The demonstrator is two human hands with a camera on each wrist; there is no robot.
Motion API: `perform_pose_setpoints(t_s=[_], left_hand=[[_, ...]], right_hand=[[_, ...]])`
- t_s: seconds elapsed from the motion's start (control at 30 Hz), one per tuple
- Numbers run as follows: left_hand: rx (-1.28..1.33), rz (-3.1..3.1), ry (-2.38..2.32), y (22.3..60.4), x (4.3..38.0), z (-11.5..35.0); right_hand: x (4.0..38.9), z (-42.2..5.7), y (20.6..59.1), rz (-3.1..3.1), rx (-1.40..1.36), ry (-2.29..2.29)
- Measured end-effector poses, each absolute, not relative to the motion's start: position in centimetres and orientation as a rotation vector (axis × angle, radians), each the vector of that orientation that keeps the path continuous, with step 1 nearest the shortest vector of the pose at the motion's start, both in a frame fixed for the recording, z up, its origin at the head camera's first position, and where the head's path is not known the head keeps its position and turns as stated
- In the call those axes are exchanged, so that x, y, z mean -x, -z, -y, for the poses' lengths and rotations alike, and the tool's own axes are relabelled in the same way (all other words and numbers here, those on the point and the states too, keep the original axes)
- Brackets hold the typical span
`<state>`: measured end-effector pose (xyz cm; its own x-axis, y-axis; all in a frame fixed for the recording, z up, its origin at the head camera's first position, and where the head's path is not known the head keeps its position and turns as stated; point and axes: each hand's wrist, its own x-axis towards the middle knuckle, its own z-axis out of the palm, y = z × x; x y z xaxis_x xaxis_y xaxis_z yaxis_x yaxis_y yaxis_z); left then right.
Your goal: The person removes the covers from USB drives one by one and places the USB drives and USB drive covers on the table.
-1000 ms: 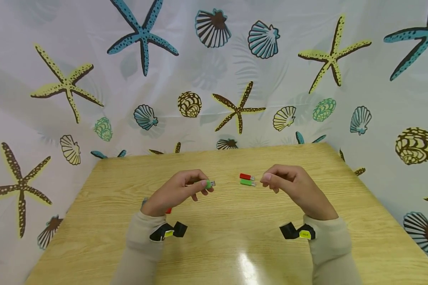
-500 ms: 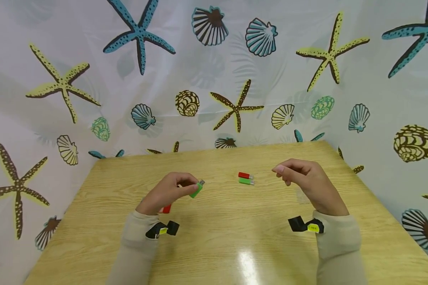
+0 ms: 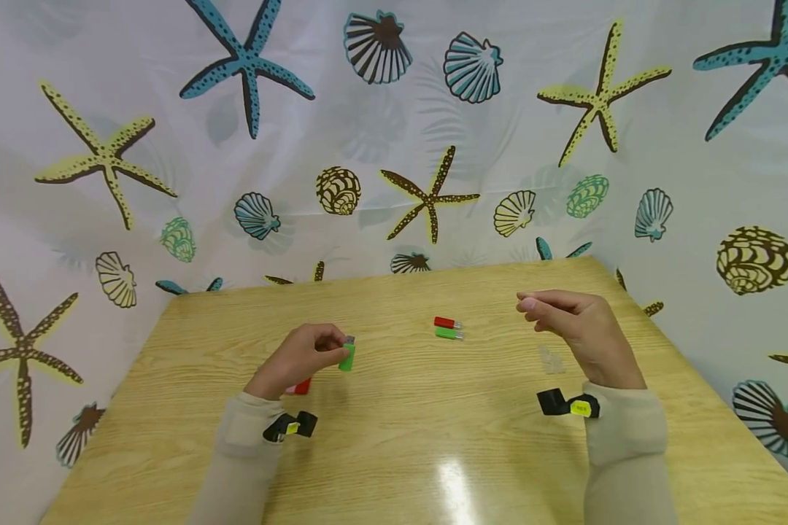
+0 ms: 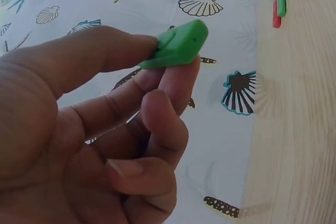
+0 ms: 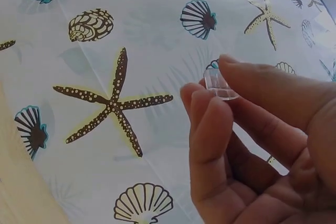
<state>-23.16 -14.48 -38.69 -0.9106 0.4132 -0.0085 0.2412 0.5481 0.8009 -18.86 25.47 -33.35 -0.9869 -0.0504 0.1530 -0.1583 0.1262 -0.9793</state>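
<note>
Above the table [image 3: 394,415], left hand [image 3: 303,357] pinches a green, metal-tipped USB stick [image 3: 346,359]; right hand [image 3: 589,334], a clear cap [image 5: 218,88]

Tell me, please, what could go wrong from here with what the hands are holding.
The small transparent piece in the right hand is only pinched, so it might slip. If dropped, it could be hard to spot: the clear pieces on the table look faint. The green USB stick pinched in the left hand could fall too.
</note>
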Motion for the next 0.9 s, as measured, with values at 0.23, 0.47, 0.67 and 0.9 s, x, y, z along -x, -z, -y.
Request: perform_pose_setpoints(t_s=[0.23,0.47,0.67,0.9], left_hand=[[-0.529,-2.602,-1.283,39.7,23.3,15.4],[-0.428,-2.608,-1.258,40.2,23.5,15.7],[-0.439,-2.666,-1.203,40.4,23.7,16.0],[-0.375,-2.661,-1.175,40.7,23.8,15.9]], right_hand=[[19.2,-26.8,34.2,2.236,-0.155,-2.033],[19.9,-28.8,35.9,2.174,-0.139,-2.111],[21.1,-30.2,38.1,2.207,0.174,-2.085],[22.0,-31.7,41.1,2.385,0.378,-1.909]])
